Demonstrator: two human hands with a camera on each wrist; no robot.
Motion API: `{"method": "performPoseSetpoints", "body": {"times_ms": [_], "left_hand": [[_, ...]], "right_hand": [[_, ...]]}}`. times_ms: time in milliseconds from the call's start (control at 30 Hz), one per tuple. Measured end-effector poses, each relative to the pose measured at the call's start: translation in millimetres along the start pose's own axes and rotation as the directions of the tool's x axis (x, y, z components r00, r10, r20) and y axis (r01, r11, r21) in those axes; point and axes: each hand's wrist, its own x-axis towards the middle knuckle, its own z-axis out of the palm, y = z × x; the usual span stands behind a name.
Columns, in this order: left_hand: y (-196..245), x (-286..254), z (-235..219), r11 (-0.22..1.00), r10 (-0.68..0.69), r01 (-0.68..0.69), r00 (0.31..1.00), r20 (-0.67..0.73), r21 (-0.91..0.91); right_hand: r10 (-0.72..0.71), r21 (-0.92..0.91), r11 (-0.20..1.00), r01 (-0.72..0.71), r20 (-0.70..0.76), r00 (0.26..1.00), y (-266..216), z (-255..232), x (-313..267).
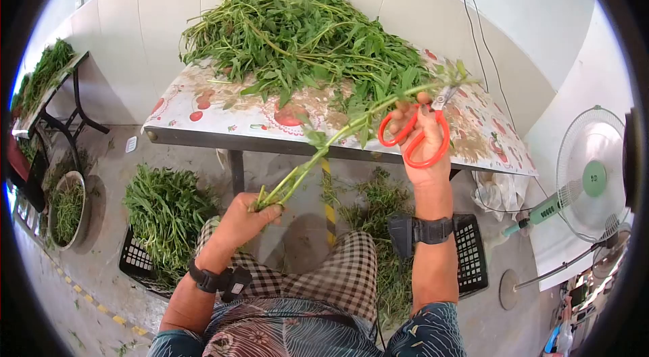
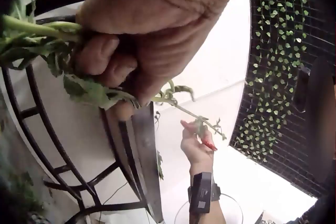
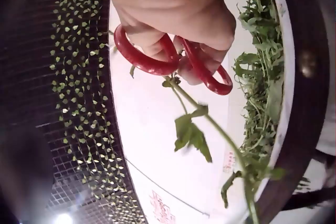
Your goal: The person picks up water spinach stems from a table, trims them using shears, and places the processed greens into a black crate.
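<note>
My left hand [image 1: 245, 223] grips the cut ends of a few long green leafy stems [image 1: 305, 166], thumb and fingers closed round them. They slant up and right to my right hand [image 1: 427, 138], raised over the table's right part. That hand holds red-handled scissors [image 1: 420, 165] with fingers through the loops. The blades [image 1: 443, 97] point up and right, beside the thin leafy tip. In the right wrist view, a stem [image 3: 223, 134] runs up to the fingers behind the scissor loops [image 3: 149, 69]; the fingertips are partly hidden there.
A big heap of leafy stems [image 1: 297, 39] covers much of the table [image 1: 236, 110]. Below stand a black crate [image 1: 138, 259] of greens [image 1: 165, 215] and another crate [image 1: 471, 255] at right. A fan [image 1: 595, 178] stands right; a basin [image 1: 82, 222] sits left. Loose cuttings [image 1: 382, 201] lie on the floor.
</note>
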Motion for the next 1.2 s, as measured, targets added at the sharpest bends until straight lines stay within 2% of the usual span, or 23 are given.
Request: {"method": "performPoseSetpoints", "body": {"times_ms": [67, 133, 233, 267, 367, 467, 533, 667, 700, 733, 767, 800, 900, 933, 1000, 1067, 1100, 1167, 1200], "left_hand": [[-2.7, -0.1, -4.6, 0.998, 0.058, -0.059, 0.997, -0.046, -0.005], [-3.5, -1.8, -8.5, 0.999, 0.042, -0.043, 0.995, -0.093, -0.010], [-3.8, -4.8, -12.7, 1.000, 0.017, -0.019, 0.991, -0.134, -0.011], [-3.4, -6.2, -13.6, 1.000, 0.009, -0.011, 0.990, -0.143, -0.011], [-0.9, -10.5, -16.0, 1.000, -0.012, 0.014, 0.991, -0.132, 0.013], [-2.9, -15.2, -19.5, 0.998, 0.031, -0.024, 0.992, -0.126, 0.059], [1.9, -22.4, -21.9, 0.998, 0.011, -0.003, 0.991, -0.131, 0.064], [25.1, -45.2, -29.1, 0.990, -0.064, 0.081, 0.989, -0.135, 0.120], [26.5, -50.0, -30.2, 0.984, -0.089, 0.107, 0.987, -0.132, 0.142], [21.2, -53.7, -32.0, 0.987, -0.025, 0.041, 0.994, -0.106, 0.153], [19.1, -58.7, -31.7, 0.989, -0.031, 0.044, 0.995, -0.093, 0.142], [17.5, -63.5, -30.9, 0.990, -0.037, 0.048, 0.996, -0.079, 0.132], [18.3, -74.5, -25.1, 0.989, -0.053, 0.055, 0.998, -0.020, 0.135], [20.9, -77.7, -22.3, 0.989, -0.061, 0.060, 0.998, 0.001, 0.138], [32.3, -82.8, -17.8, 0.978, -0.127, 0.118, 0.991, 0.042, 0.170], [19.7, -83.6, -15.3, 0.991, -0.071, 0.063, 0.995, 0.071, 0.117], [12.3, -84.4, -13.9, 0.996, -0.041, 0.034, 0.996, 0.085, 0.088], [6.6, -86.7, -11.3, 0.996, -0.078, 0.074, 0.992, 0.096, 0.046], [5.1, -87.5, -10.0, 0.995, -0.094, 0.092, 0.990, 0.106, 0.025]], "right_hand": [[0.109, 0.040, 0.993, -0.108, -0.035, 0.993, 0.8, 1.4, -7.6], [0.180, 0.023, 0.984, -0.179, -0.045, 0.983, 3.7, -0.6, -18.7], [0.242, 0.159, 0.954, -0.255, 0.096, 0.966, 1.6, -12.4, -36.9], [0.228, 0.072, 0.969, -0.236, 0.109, 0.968, 3.4, -16.5, -43.5], [0.267, 0.003, 0.963, -0.269, 0.109, 0.957, 1.4, -22.1, -63.6], [0.314, -0.094, 0.947, -0.306, 0.080, 0.946, 4.5, -30.3, -81.4], [0.321, -0.212, 0.931, -0.298, 0.082, 0.944, 8.3, -34.7, -91.2], [0.308, -0.301, 0.909, -0.288, 0.021, 0.951, 17.8, -27.0, -100.5], [0.298, -0.405, 0.875, -0.263, 0.023, 0.954, 16.6, -20.1, -100.6], [0.289, -0.504, 0.831, -0.238, 0.024, 0.957, 14.6, -12.7, -100.1], [0.281, -0.595, 0.775, -0.212, 0.024, 0.959, 14.9, -7.6, -100.1], [0.238, -0.624, 0.759, -0.185, 0.002, 0.971, 20.6, -7.0, -100.0], [0.152, -0.533, 0.835, -0.136, -0.015, 0.988, 31.7, -3.1, -100.0], [0.159, -0.459, 0.870, -0.178, -0.081, 0.984, 29.2, 1.7, -101.1], [0.083, -0.470, 0.875, -0.118, -0.094, 0.992, 31.1, -2.2, -101.0], [-0.004, -0.452, 0.891, -0.034, -0.083, 0.997, 37.5, -13.9, -100.3], [0.056, -0.401, 0.911, -0.097, -0.113, 0.992, 40.8, -21.5, -100.9], [0.181, -0.288, 0.932, -0.221, -0.159, 0.971, 44.7, -32.3, -102.7], [0.188, -0.249, 0.942, -0.225, -0.164, 0.968, 44.4, -32.3, -103.6]]}}
